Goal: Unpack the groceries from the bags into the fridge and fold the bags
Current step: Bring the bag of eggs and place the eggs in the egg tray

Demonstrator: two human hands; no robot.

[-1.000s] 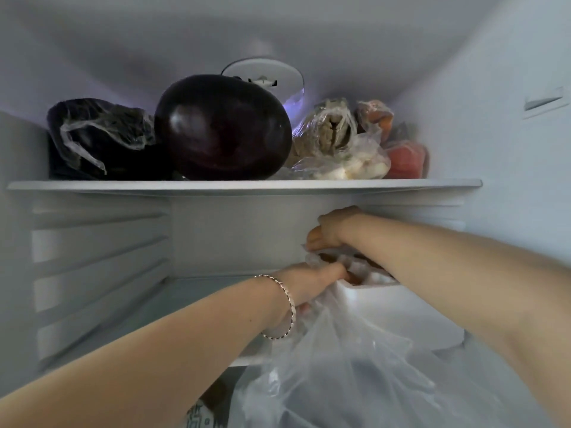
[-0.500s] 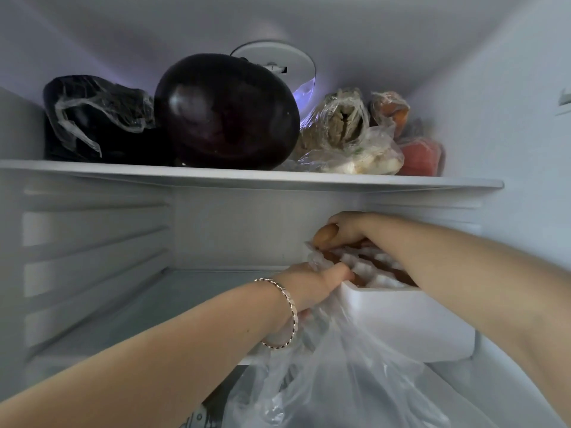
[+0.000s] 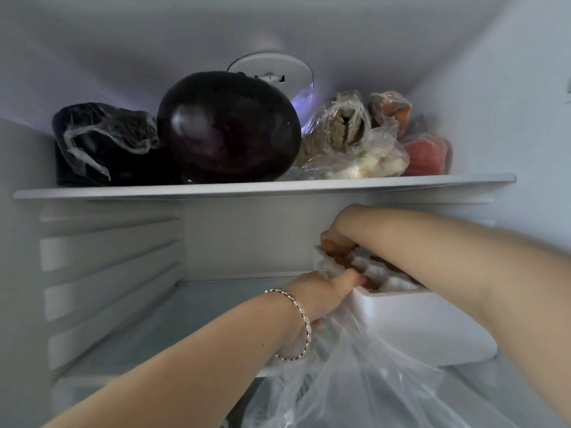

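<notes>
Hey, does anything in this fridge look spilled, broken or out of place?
Nothing spilled or broken shows. One small oddity: the clear bag, gripped by the left hand, has its rim bunched over the egg tray corner, close to where the right hand holds an egg.

The eggplant (image 3: 228, 128) is gleaming with smooth, glossy skin. The bag (image 3: 355, 387) is hanging as thin, clear, crinkled plastic. The tray (image 3: 417, 325) is looking like matt white plastic, the shelf (image 3: 247, 190) smooth and matt. The bracelet (image 3: 306, 322) is glinting as twisted metal.
</notes>
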